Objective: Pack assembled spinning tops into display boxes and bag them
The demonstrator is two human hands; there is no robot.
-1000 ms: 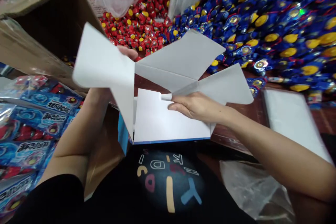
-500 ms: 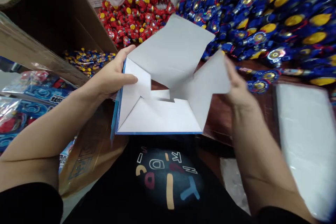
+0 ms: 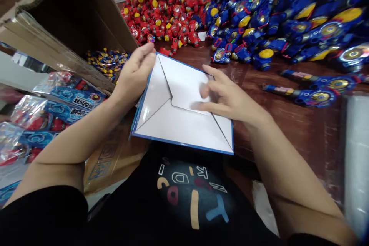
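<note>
A box with white inner faces and blue edges is held in front of my body, its white flaps folded inward and overlapping. My left hand grips the box's left side, fingers at the upper left corner. Over the right part of the flaps is my right hand, fingers spread and partly blurred, with the fingertips at the white surface.
Red toys and blue toys are heaped at the back. A cardboard box at the left holds small colourful pieces. Bagged toys lie far left. Two blue toys and clear plastic are at the right.
The raised white flaps have been folded down, closing the opening. My right hand has moved left from the box's right flap onto the folded flaps. The view has shifted slightly.
</note>
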